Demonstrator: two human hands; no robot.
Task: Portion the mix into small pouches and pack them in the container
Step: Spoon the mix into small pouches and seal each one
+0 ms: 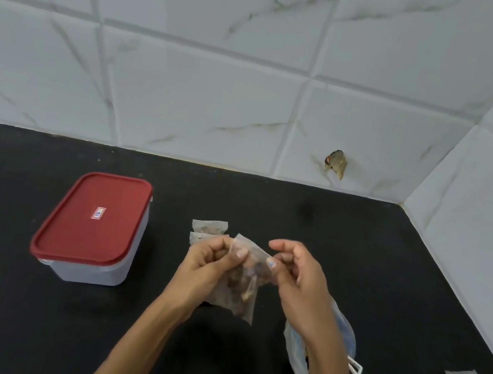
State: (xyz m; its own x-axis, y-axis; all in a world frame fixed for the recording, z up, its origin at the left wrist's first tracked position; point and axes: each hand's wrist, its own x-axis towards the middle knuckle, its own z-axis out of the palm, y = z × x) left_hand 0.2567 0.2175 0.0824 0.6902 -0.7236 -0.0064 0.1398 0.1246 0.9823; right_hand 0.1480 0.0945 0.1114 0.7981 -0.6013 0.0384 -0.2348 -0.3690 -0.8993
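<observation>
Black counter (pixel 355 272) holds the shut box (pixel 90 225). Left hand (pixel 208 262) and right hand (pixel 298 278) pinch the pouch (pixel 246 285) top. If fingers slip, mix could spill.

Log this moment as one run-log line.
hands: left and right pinch pouch top | container: lid on | bag: under right arm

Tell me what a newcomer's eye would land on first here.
First, the two hands at centre, left hand and right hand, each pinching the top of a small clear pouch of brown mix. Next, the red-lidded container, closed, on the black counter to the left. More pouches lie just behind the hands.
</observation>
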